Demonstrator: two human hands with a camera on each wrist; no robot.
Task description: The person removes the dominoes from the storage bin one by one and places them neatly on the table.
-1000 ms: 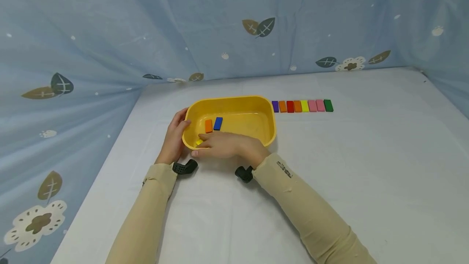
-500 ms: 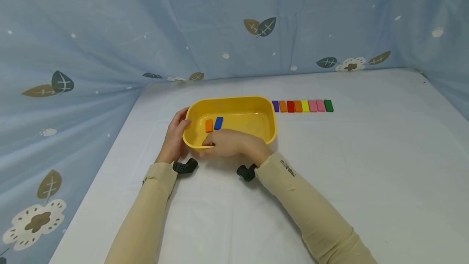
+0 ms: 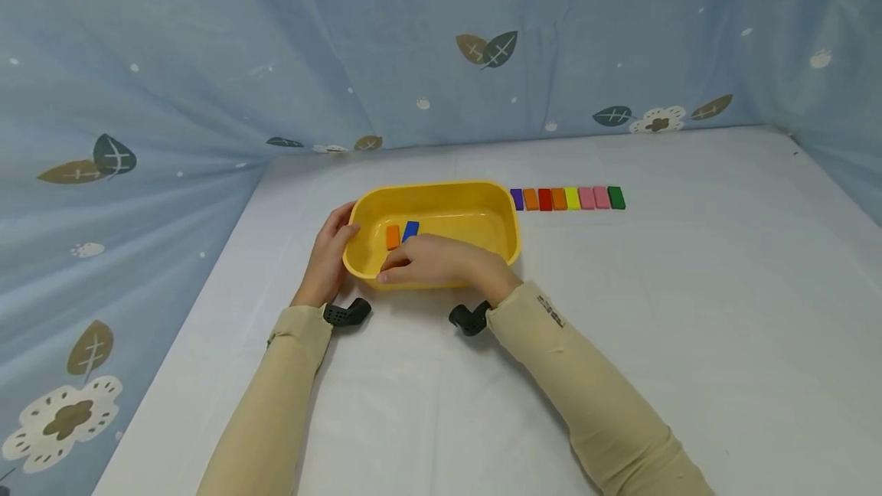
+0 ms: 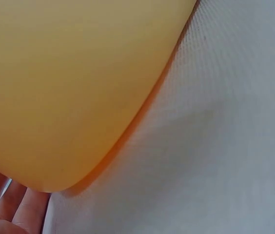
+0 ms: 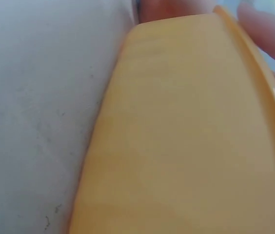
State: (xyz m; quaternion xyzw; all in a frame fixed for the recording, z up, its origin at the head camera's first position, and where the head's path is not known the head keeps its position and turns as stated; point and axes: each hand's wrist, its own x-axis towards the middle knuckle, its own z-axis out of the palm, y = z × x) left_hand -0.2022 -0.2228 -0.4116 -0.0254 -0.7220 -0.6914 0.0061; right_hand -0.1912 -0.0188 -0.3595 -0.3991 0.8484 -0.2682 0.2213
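- Beige sleeves (image 3: 272, 389) come in from the near edge; black wrist units (image 3: 347, 313) at both cuffs, likely cameras aimed at the handwork.
- Right hand (image 3: 441, 260): bent over the near wall, fingers curled. Can't tell if they pinch anything; knuckles block the view.
- Left hand (image 3: 329, 255): grips the left end of the yellow bin (image 3: 475, 228), thumb at the rim, fingers outside. Probably there to stop it sliding.
- Yellow bin sits on white cloth (image 3: 386, 404), long side facing the person, presumably so either hand reaches inside easily.
- Orange block (image 3: 393, 237) and blue block (image 3: 410, 228) lie in its left half, apart; right hand partly covers blue.
- Right of the bin, level with its far part: block row (image 3: 560, 199), purple through green, eight pieces. Neat alignment looks deliberate.
- Blue backdrop (image 3: 413, 21) hangs behind.
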